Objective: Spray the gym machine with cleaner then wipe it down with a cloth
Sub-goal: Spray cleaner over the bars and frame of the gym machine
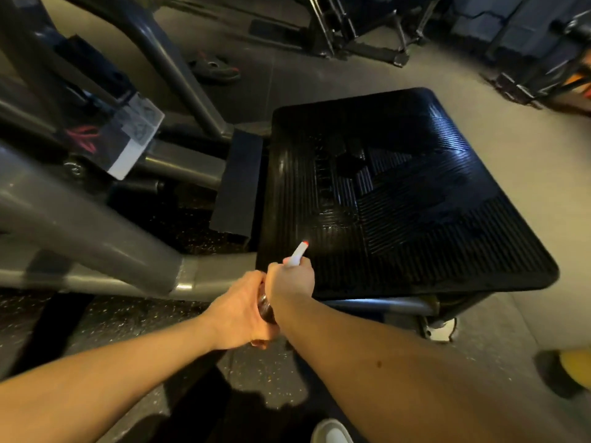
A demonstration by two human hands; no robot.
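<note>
On the left side the machine's grey frame (pixel 96 231) runs across the view, and I see no shine of liquid on its tubes, so I judge that this part is not sprayed yet. Near the middle, the left hand (pixel 238 310) is wrapped around the dark body of the spray bottle (pixel 266 310) and holds it from the side. Just to the right of it, touching it, the right hand (pixel 291 279) is closed on the head of the same bottle; its fingers seem to be at the trigger, but they are hidden behind the hand. The white nozzle (pixel 299 252) with a red tip points at the near edge of the black ribbed foot plate (pixel 447 244). Further right, the middle of this plate has glossy patches that look wet, so probably some cleaner is already on it, while the near part looks more dry. I cannot see any mist coming out. No cloth is in view, neither in the hands nor on the plate, so the wiping is not begun. By my judgement the task is in the spraying step, with the rest of the spraying and all the wiping left to do.
</note>
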